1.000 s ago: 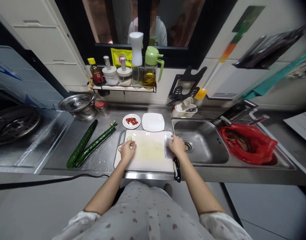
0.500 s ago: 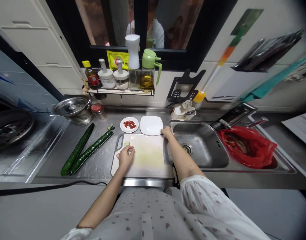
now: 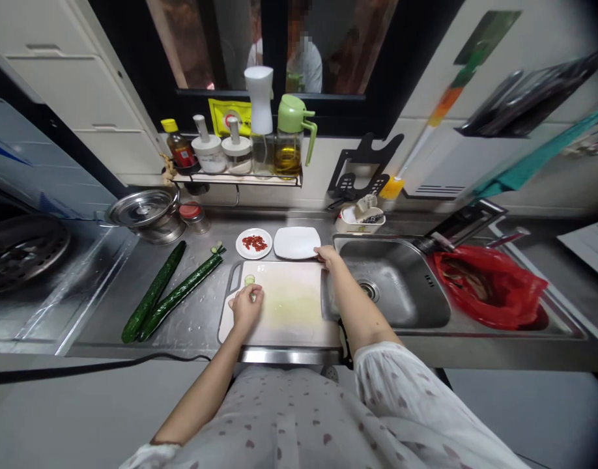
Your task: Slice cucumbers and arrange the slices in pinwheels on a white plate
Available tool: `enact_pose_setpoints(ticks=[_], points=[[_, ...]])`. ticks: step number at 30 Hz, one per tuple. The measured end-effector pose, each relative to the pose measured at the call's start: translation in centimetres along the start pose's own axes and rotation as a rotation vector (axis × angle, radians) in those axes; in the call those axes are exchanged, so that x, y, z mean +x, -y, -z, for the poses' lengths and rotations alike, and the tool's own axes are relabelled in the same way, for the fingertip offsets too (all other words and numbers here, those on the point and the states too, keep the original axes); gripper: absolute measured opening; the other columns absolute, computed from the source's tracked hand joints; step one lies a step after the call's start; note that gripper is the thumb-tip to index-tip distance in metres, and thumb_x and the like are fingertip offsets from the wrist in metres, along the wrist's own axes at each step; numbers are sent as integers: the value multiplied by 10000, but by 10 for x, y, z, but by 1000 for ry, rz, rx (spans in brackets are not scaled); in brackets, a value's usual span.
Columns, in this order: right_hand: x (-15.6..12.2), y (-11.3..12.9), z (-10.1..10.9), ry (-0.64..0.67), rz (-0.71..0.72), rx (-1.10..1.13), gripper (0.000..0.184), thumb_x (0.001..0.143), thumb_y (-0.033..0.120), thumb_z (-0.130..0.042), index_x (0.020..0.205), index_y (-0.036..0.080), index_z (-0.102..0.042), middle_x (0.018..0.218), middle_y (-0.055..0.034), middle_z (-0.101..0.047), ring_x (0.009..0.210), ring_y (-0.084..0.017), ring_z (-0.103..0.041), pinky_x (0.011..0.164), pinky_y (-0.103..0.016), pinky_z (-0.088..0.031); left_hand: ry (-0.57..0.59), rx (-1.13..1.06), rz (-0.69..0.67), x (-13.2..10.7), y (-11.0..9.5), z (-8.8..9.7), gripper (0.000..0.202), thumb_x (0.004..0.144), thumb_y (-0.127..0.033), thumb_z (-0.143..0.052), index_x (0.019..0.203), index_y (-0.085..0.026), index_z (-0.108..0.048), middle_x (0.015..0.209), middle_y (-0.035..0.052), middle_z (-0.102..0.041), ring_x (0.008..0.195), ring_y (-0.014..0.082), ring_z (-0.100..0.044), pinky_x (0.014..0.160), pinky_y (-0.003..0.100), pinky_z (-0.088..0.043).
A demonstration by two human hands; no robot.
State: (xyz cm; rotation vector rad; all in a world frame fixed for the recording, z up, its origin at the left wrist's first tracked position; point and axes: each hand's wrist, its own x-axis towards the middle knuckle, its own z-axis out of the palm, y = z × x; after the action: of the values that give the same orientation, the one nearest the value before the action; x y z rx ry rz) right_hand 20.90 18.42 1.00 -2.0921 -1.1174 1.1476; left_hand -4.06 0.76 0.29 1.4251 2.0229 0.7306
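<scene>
Near the left end of the white cutting board, my left hand is closed, thumb and fingers curled around pale green cucumber slices that they mostly hide. One cucumber slice shows just beyond the fingertips. My right hand pinches the near right corner of a white rectangular plate, which has nothing on it. Left of it, a small round white plate carries chopped red pieces. Two long dark green cucumbers lie left of the board, with small cut ends beside one tip.
The steel sink is on the right, with a red plastic bag at its far side. A lidded steel pot and a red-capped jar stand at the back left, below a condiment shelf. A black knife handle shows by the board.
The near edge of the rectangular plate has shifted slightly away from the board, with my right hand still on its corner. My left hand has barely moved.
</scene>
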Motion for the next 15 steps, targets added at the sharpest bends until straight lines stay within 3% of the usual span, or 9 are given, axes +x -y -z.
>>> enact_pose_setpoints(ticks=[7, 15], points=[[-30, -8, 13, 39, -24, 200, 133, 791, 164, -559, 663, 157, -523, 513, 25, -539, 422, -58, -417, 452, -179, -328, 22, -122, 16, 1, 5, -7, 255, 816, -402, -559, 939, -227, -698, 807, 1, -704, 727, 153, -606, 790, 289, -421], [-104, -47, 18, 93, 20, 331, 172, 788, 218, -558, 633, 184, -493, 526, 24, -540, 454, -67, -450, 445, -168, -315, 121, -471, -31, 8, 1, -8, 478, 917, -507, -359, 995, -142, -658, 798, 72, -705, 764, 169, -627, 739, 278, -463]])
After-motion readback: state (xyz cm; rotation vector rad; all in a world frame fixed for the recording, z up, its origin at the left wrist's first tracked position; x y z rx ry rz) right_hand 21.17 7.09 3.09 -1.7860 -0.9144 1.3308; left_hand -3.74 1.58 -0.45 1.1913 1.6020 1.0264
